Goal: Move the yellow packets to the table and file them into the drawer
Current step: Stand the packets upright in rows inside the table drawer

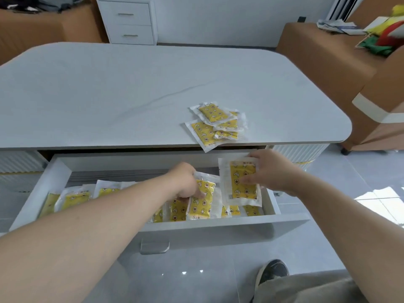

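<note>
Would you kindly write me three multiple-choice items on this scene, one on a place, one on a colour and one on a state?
1. Where does the loose pile of packets lie?
A. on the floor
B. on the table, near its front edge
C. on the sofa

2. What colour is the packets' print?
A. yellow
B. blue
C. red

3. How is the drawer?
A. shut
B. pulled open
C. lifted out

Answers:
1 B, the pile rests on the table just above the drawer.
2 A, the raised packet in the right hand shows yellow.
3 B, it stands out from under the table, and the left hand grips a filed packet inside it.
</note>
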Demonstrator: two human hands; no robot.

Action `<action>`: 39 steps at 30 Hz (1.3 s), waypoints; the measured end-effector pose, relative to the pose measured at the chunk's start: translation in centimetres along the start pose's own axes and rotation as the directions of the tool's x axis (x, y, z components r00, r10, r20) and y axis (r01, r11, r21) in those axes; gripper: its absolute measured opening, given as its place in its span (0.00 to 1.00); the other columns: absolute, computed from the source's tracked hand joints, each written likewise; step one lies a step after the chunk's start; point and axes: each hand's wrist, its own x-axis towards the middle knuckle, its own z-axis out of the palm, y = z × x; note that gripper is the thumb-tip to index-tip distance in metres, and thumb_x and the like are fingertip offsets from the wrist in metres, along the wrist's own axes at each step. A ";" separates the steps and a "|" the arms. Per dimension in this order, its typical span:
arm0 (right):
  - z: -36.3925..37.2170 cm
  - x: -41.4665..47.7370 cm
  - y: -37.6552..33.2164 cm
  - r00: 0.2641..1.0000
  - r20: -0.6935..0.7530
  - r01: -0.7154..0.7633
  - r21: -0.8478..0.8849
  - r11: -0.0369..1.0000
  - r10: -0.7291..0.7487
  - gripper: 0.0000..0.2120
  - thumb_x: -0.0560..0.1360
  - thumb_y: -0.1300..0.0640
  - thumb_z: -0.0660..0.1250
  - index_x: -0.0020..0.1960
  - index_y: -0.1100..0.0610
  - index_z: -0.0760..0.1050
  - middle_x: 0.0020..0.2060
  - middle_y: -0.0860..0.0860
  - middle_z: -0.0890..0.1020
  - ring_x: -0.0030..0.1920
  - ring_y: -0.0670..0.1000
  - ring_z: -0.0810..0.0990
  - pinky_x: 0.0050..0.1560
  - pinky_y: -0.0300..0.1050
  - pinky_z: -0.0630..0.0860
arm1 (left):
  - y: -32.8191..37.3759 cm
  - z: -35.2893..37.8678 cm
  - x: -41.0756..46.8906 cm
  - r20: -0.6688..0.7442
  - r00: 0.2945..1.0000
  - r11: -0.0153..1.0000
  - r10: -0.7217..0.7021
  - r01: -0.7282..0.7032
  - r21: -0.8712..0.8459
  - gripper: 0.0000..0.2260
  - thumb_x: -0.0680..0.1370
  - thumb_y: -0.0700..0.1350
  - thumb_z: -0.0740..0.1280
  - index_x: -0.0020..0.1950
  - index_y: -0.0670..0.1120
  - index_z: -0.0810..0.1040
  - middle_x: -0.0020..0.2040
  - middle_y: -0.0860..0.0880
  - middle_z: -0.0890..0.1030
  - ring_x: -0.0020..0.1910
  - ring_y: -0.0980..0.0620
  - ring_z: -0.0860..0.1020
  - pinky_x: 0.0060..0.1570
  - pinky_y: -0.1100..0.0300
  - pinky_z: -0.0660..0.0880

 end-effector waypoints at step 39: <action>0.6 1.6 -5.0 0.955 -0.279 -0.028 -0.424 0.905 -0.101 0.06 0.73 0.62 0.64 0.49 0.54 0.71 0.42 0.50 0.76 0.38 0.52 0.76 0.33 0.43 0.69 | 1.7 -4.9 -2.2 -0.447 0.712 0.827 0.541 -0.355 0.435 0.16 0.75 0.44 0.73 0.60 0.50 0.73 0.58 0.51 0.73 0.49 0.48 0.78 0.44 0.53 0.77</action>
